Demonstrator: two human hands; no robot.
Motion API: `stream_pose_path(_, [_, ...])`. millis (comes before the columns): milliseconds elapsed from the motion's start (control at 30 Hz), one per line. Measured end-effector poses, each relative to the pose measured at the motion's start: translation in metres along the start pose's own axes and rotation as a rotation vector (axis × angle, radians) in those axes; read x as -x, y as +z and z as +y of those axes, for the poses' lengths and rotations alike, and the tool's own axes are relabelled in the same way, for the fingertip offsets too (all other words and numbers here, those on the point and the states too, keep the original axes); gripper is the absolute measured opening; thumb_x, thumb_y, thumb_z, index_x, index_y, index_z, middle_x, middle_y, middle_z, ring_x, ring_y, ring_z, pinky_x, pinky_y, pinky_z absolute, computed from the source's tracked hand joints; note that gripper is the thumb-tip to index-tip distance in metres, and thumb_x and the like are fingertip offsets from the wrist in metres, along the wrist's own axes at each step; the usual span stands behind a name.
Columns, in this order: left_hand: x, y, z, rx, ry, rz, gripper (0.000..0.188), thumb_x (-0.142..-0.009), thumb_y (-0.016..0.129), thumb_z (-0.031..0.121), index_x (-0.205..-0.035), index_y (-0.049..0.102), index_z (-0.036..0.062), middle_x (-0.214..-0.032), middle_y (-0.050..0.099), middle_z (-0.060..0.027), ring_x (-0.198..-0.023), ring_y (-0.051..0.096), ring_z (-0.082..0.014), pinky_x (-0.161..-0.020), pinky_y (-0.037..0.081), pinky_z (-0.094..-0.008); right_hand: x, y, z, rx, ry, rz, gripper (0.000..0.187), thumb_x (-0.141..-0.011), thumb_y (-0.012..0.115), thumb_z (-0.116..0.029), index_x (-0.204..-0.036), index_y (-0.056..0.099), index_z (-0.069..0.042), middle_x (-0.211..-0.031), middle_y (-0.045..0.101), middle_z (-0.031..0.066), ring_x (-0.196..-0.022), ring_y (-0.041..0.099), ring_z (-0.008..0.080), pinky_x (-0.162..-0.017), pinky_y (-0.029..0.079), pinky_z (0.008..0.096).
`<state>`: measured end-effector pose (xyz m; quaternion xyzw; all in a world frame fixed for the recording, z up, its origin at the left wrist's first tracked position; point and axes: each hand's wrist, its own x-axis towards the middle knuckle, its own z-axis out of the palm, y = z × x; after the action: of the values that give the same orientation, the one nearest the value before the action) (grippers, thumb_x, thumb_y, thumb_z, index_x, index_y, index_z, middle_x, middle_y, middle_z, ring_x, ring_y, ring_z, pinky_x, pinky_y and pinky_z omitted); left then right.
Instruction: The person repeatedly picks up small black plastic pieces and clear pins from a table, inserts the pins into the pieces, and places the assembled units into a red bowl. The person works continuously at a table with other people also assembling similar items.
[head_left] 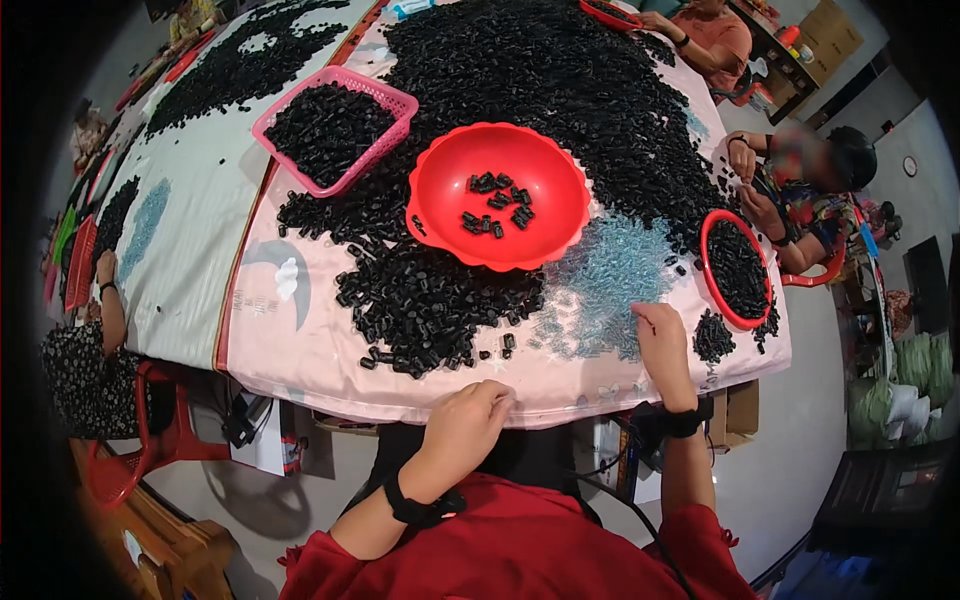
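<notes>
Left hand grip: the left hand (pixel 470 415) is curling its fingers together at the near edge of the table (pixel 330 370); whether a part is pinched inside cannot be told.
Right hand grip: the right hand (pixel 662 335) is bunching its fingertips down on the cloth near the near right corner; anything between them is too small to make out.
Parts in reach: the small black plastic parts (pixel 430 300) are lying in a loose heap just ahead of the left hand, probably raked close so they are within easy reach.
Pale parts: a patch of clear bluish pieces (pixel 600 290) is lying under and ahead of the right fingertips.
Red bowl: the red bowl (pixel 498 195) is sitting behind the near heap, toward the table's middle, holding only a few black parts, seemingly placed where both hands can reach it.
Arm pose: both forearms are coming up from the lower edge, each wearing a black wristband, the left wrist bent inward, the right arm reaching straighter.
Further out: a pink basket (pixel 335 125) full of black parts is standing toward the far left; a red-rimmed tray (pixel 737 270) is sitting at the right edge by a co-worker.
</notes>
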<state>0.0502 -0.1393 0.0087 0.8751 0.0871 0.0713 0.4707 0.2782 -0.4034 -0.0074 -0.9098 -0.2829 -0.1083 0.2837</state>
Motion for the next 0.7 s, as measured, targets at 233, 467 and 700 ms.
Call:
stream_pose_path(233, [-0.003,-0.002,0.001,0.225,-0.186,-0.129,0.024,-0.101,0.069,0.022,-0.115,0.073,0.0025,-0.096,0.076,-0.0163,-0.086,0.073,-0.0312,-0.079,0.056,-0.0428,0.009,0.005,-0.03,0.038,0.06,0.068,0.024,-0.093,0.062,0.006,-0.113,0.074,0.0,-0.096,0.066,0.0201,-0.092,0.065,0.0383,-0.083,0.052,0.0452])
stream_pose_path(467, [-0.011,-0.01,0.005,0.247,-0.19,-0.218,0.027,-0.099,0.071,0.023,-0.118,0.073,0.0038,-0.1,0.07,-0.0123,-0.085,0.068,-0.0269,-0.08,0.055,-0.0397,0.007,0.014,-0.042,-0.156,0.209,0.051,0.019,-0.096,0.067,0.002,-0.114,0.072,0.002,-0.102,0.067,0.0172,-0.088,0.066,0.0315,-0.078,0.054,0.0362])
stream_pose_path(700, [-0.03,0.01,0.008,-0.214,0.007,0.219,0.019,-0.096,0.072,0.017,-0.107,0.066,0.0028,-0.096,0.066,-0.0175,-0.087,0.07,-0.037,-0.074,0.056,-0.048,0.006,0.023,-0.05,0.095,0.078,0.04,0.012,-0.093,0.072,-0.001,-0.104,0.068,0.001,-0.099,0.065,0.017,-0.095,0.064,0.0391,-0.083,0.052,0.0466])
